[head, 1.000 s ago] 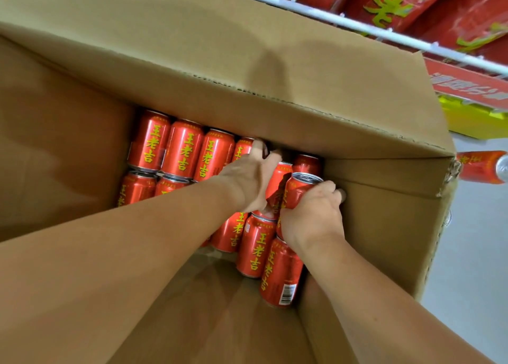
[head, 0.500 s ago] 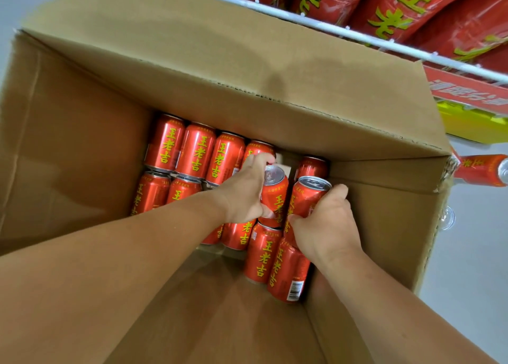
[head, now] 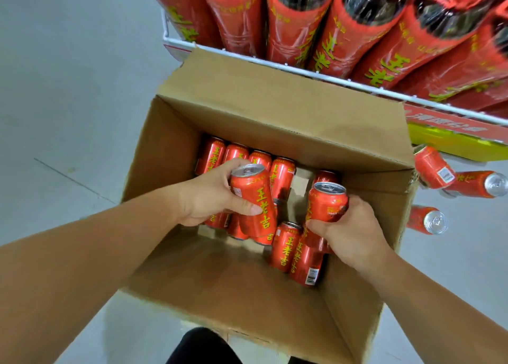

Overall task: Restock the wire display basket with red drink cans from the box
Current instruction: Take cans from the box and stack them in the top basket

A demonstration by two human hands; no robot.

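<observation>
An open cardboard box (head: 275,110) sits on the floor below me with several red drink cans (head: 286,245) standing in it, yellow characters on their sides. My left hand (head: 211,196) grips one red can (head: 254,198) and holds it above the others. My right hand (head: 354,231) grips a second red can (head: 327,201), lifted near the box's right wall. To the right of the box, three red cans (head: 475,183) lie in the lower wire display basket, whose wires barely show.
Large red-labelled bottles (head: 343,28) fill a white wire shelf (head: 316,74) just beyond the box's far flap. A red and yellow sign strip (head: 450,132) runs under that shelf. Grey floor (head: 68,88) lies to the left. Something dark (head: 203,347) shows at the bottom edge.
Both hands have lifted their cans up out of the packed rows. My view has pulled back and tilted up, showing the bottle shelf and more floor.
</observation>
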